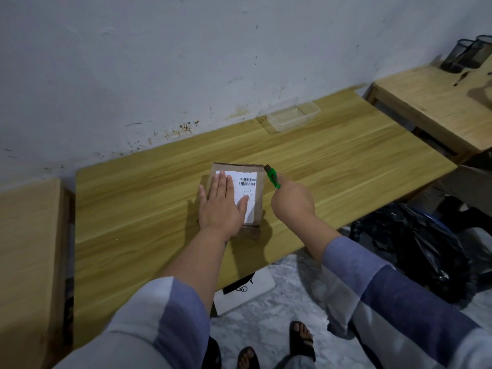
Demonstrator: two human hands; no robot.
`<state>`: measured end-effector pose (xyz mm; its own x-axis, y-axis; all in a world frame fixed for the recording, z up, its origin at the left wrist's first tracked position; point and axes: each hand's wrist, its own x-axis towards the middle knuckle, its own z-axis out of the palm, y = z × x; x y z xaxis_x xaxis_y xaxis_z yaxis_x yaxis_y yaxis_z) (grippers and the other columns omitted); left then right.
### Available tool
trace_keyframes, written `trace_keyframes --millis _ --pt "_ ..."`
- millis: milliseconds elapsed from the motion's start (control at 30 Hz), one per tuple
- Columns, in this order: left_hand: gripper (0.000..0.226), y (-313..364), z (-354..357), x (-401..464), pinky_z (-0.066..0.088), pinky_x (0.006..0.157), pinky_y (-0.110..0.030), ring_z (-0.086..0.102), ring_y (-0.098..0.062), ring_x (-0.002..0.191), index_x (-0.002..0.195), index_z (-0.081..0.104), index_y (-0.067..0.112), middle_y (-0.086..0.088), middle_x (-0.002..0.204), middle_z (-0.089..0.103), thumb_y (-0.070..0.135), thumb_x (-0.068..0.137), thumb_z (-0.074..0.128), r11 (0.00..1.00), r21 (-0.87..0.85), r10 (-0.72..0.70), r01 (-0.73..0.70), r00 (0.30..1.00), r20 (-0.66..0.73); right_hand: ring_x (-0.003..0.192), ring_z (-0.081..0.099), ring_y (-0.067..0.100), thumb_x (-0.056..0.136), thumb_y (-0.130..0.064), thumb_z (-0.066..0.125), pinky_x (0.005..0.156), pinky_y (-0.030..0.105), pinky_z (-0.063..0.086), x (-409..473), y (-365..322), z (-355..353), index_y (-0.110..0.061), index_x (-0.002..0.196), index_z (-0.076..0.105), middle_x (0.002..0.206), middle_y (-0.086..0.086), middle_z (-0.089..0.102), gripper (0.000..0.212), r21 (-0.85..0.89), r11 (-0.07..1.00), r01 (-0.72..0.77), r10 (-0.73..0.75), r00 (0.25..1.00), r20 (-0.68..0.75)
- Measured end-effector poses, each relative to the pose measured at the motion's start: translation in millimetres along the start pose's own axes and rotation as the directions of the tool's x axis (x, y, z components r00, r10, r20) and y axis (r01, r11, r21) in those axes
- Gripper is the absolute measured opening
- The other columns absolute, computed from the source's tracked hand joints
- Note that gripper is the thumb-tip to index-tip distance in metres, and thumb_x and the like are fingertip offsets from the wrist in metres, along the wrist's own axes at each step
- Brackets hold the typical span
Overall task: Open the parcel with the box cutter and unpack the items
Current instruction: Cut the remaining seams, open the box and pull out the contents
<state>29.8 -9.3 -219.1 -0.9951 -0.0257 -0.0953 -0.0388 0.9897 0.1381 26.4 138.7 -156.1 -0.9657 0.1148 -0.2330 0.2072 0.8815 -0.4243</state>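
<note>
From the head camera, the parcel (237, 194) lay near the middle of the table (133, 198), a small brown cardboard box with a white label (249, 193) on top. The left hand (222, 206) lay flat on it, fingers straight and slightly spread, pressing down over the label's left part. The right hand (292, 202) was curled in a fist round the green cutter (273, 178), whose tip sat at the parcel's far right corner, touching or just short of the top edge; the blade itself was too small to make out.

The main risk, as I judged it, was a slip. If the blade skidded along the top instead of biting the tape, it could run toward the left fingers lying close by. Pushing too deep could also score whatever is inside. With only one flat palm holding a light box, the parcel might twist under a sideways pull.

The cardboard looked matte and a little ragged at the near and far edges. The label was smooth paper with barcodes. The cutter was slim, glossy plastic. The table was pale yellow wood grain, smooth and rectangular. A clear, shallow plastic tub (292, 115) sat far off against the stained white wall (186, 62).
</note>
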Motion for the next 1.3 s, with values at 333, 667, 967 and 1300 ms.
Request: trace_keyframes --millis 333,667,967,1300 --pt "0.070 5.3 -2.5 -1.6 -0.006 0.120 -0.044 -0.012 -0.015 0.147 0.152 0.000 0.012 -0.003 0.161 -0.008 0.054 0.098 0.015 0.999 -0.004 -0.032 0.032 0.999 0.014 0.064 0.069 0.032 0.084 -0.005 0.039 0.060 0.041 0.060 -6.1 -10.1 -15.6 -0.019 0.134 0.048 0.090 0.015 0.068 0.052 0.270 0.961 -0.058 0.031 0.994 0.105" --pt "0.070 8.2 0.0 -2.4 -0.004 0.120 -0.043 -0.010 -0.015 0.148 0.152 0.001 0.012 -0.004 0.161 -0.007 0.053 0.098 0.016 0.999 -0.006 -0.040 0.040 0.999 0.004 0.058 0.067 0.031 0.083 -0.006 0.040 0.054 0.038 0.059 -12.9 -11.7 -13.1 -0.020 0.128 0.053 0.083 0.014 0.067 0.049 0.362 0.926 -0.102 0.054 0.989 0.139" --pt "0.070 9.7 0.6 -0.4 -0.004 0.120 -0.043 -0.011 -0.015 0.147 0.152 0.000 0.013 -0.002 0.161 -0.008 0.054 0.098 0.014 0.997 -0.014 -0.078 0.078 0.997 0.016 0.060 0.067 0.035 0.085 -0.007 0.038 0.055 0.040 0.059 -23.2 -13.1 -10.7 -0.020 0.132 0.049 0.092 0.020 0.068 0.050 0.359 0.928 -0.102 0.052 0.988 0.146" --pt "0.070 9.3 1.4 0.3 -0.004 0.120 -0.043 -0.011 -0.015 0.147 0.152 0.000 0.013 -0.002 0.161 -0.008 0.054 0.098 0.014 0.997 -0.011 -0.076 0.076 0.997 0.009 0.053 0.057 0.027 0.090 -0.013 0.041 0.055 0.040 0.057 -43.5 -4.8 -8.6 -0.020 0.138 0.044 0.088 0.014 0.065 0.049 0.437 0.893 -0.108 0.042 0.987 0.157"
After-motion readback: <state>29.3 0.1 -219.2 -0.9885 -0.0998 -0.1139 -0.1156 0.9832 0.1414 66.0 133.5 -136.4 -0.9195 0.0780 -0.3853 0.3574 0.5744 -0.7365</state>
